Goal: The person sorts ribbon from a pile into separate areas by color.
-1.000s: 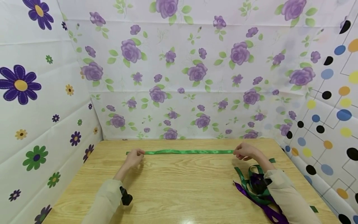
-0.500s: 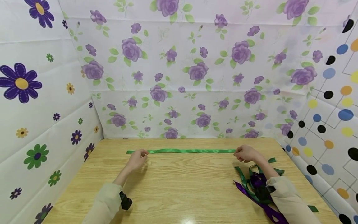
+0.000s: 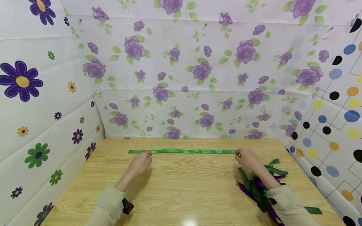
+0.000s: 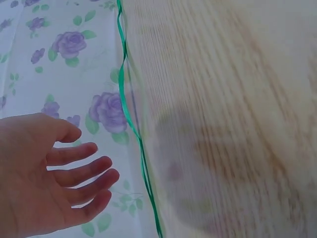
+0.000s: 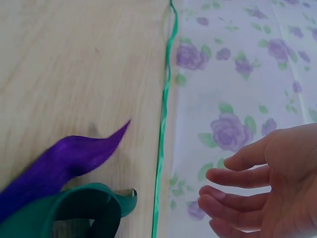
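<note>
A bright green ribbon (image 3: 192,151) lies stretched out nearly straight across the far part of the wooden table (image 3: 181,182). My left hand (image 3: 138,164) hovers by its left portion, with the ribbon's tip showing beyond the hand. In the left wrist view the fingers (image 4: 81,176) are loosely bent and hold nothing, apart from the green strip. At the ribbon's right end is my right hand (image 3: 248,159), its fingertips overlapping that end in the head view. The right wrist view has these fingers (image 5: 237,198) relaxed and spread, with nothing between them.
Under my right forearm lies a tangle of dark green ribbon (image 3: 244,175) and purple ribbon (image 3: 245,189). Another green ribbon end (image 3: 314,210) sticks out right of the sleeve. Flower-printed cloth (image 3: 181,72) hangs behind the table, with patterned sheets at both sides.
My left hand has let go of the ribbon and shifted slightly right, uncovering more of its left end. The right hand has stayed near the right end. The head view has tilted slightly.
</note>
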`<action>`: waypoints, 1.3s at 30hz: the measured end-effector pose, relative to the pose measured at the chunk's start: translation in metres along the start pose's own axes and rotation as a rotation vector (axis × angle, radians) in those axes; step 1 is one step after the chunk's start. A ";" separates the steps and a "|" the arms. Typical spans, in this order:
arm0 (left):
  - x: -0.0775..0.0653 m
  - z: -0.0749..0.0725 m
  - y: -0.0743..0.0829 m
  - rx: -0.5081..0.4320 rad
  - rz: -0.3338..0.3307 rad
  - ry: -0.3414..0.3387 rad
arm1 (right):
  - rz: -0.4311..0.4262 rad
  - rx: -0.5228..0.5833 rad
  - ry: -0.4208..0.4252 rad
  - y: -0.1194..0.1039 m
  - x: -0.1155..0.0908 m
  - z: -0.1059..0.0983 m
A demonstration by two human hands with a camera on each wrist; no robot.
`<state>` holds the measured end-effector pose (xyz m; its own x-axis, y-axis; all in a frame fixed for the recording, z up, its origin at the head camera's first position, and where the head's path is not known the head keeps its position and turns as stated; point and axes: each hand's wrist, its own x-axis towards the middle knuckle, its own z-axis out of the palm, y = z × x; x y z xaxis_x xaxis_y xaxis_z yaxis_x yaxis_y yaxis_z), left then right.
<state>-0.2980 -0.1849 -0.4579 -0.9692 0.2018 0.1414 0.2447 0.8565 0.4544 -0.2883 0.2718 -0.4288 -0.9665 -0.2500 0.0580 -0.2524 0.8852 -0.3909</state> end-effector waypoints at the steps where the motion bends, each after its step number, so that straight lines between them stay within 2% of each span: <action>1: -0.001 0.000 0.002 0.016 0.011 0.001 | 0.005 -0.012 0.006 -0.001 -0.001 0.002; 4: -0.004 -0.001 0.007 0.042 0.031 -0.010 | 0.007 -0.058 0.031 -0.004 -0.003 0.006; 9: -0.008 -0.002 0.013 0.108 0.043 -0.017 | 0.003 -0.202 0.075 -0.006 -0.007 0.013; 16: -0.014 0.000 0.020 0.233 0.107 0.011 | 0.007 -0.326 0.117 -0.006 -0.015 0.019; 21: -0.021 0.002 0.023 0.285 0.143 0.039 | 0.021 -0.372 0.088 -0.005 -0.022 0.020; 24: -0.025 0.003 0.024 0.310 0.157 0.050 | 0.049 -0.370 0.042 -0.005 -0.027 0.018; 28: -0.030 0.005 0.024 0.332 0.161 0.044 | 0.079 -0.314 -0.006 0.000 -0.031 0.016; 34: -0.034 0.009 0.023 0.318 0.153 0.002 | 0.091 -0.260 -0.092 0.014 -0.031 0.022; 39: -0.035 0.009 0.027 0.288 0.134 -0.063 | 0.131 -0.250 -0.123 0.020 -0.029 0.026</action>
<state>-0.2574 -0.1652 -0.4584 -0.9310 0.3432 0.1243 0.3605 0.9177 0.1666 -0.2639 0.2862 -0.4624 -0.9826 -0.1593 -0.0952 -0.1443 0.9783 -0.1484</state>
